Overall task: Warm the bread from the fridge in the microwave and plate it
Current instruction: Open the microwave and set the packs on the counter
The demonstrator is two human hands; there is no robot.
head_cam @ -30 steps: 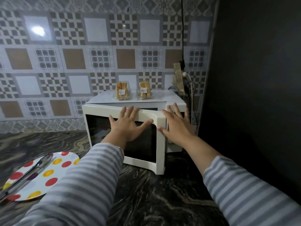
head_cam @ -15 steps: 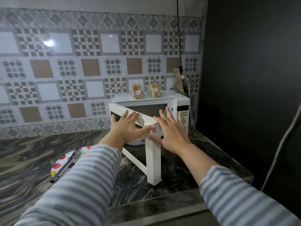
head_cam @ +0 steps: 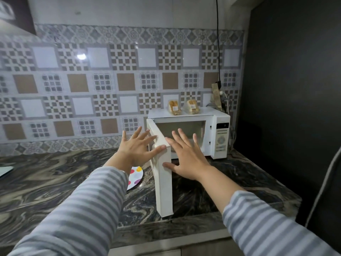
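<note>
While the microwave door stands swung wide on its left hinge, its free edge juts toward the person over the front lip of the marble counter. The left hand lies on the door's outer side with fingers spread and straight, and its thumb rests across the door's top corner. The right hand is on the inner side, fingers splayed and gripping nothing; its thumb touches the door's free edge. Beyond the right fingertips the cavity of the microwave gapes open, with no obstacle between hand and opening. Two wrapped packs of bread sit side by side on the microwave's top, above and past the fingertips of both hands, near the back wall. Below the left wrist a spotted plate lies on the counter, partly hidden by the striped sleeve. Right of the right hand, bare counter runs to a dark wall.
</note>
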